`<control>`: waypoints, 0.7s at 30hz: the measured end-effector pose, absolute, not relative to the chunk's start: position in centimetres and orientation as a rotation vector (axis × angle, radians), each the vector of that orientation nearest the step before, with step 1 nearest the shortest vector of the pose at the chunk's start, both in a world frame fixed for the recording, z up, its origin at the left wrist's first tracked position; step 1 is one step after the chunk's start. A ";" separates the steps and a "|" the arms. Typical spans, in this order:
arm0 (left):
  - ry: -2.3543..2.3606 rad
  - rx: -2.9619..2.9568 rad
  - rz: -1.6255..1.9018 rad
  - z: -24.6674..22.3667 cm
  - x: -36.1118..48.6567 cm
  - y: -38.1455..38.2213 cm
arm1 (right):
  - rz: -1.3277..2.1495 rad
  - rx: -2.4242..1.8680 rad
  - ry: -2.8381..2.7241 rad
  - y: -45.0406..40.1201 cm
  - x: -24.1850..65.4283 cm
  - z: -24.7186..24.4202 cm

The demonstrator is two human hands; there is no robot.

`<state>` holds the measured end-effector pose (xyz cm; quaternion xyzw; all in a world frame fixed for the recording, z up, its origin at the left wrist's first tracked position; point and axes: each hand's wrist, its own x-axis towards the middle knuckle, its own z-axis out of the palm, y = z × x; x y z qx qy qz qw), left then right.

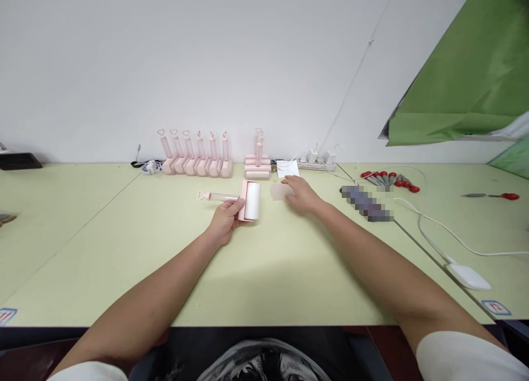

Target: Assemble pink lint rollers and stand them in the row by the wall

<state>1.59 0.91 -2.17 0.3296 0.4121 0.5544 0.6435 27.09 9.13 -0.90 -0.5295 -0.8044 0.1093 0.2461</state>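
My left hand [226, 220] grips a pink lint roller [242, 209] by its head, above the table. The lint roller's white sticky roll [252, 200] faces right, and its clear handle [222, 197] with a heart-shaped loop points left. My right hand [301, 193] is to the right, its fingers curled at the right edge of a thin, pale translucent sheet [279, 191]. The fingers cover that edge of the sheet. A white paper [287, 168] lies just behind my right hand.
Several pink lint rollers [201, 166] stand in a row against the wall. More lint rollers [258, 168] are stacked behind my left hand. A power strip [317, 165], cables, a blurred-out object [367, 203], several red-handled tools [407, 186] and a white charger [468, 276] lie to the right.
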 end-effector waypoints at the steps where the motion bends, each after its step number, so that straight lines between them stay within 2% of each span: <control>1: 0.924 0.752 1.262 -2.1 1.7 0.8 | 0.379 -1.360 -2.091 8.2 26.1 -0.9; 5: 0.821 0.834 1.220 -2.1 2.5 0.0 | 1.183 -1.105 -1.541 3.4 21.5 -0.8; 7: 0.795 0.906 1.177 -2.0 2.8 -0.4 | 1.455 -1.063 -1.374 1.5 20.1 -0.6; 11: 0.895 0.987 1.175 -1.7 2.5 -0.4 | 1.468 -1.123 -1.221 0.0 20.6 0.0; 16: 1.120 0.968 1.420 -1.3 0.0 1.4 | 1.415 -1.106 -1.154 -0.1 23.4 -0.2; 19: 1.377 1.455 1.494 -1.1 -0.9 1.3 | 1.460 -0.980 -1.233 -0.3 23.5 -0.7; 21: 1.372 1.879 1.463 -0.3 -0.7 0.5 | 1.423 -0.928 -1.348 -0.4 23.0 -1.2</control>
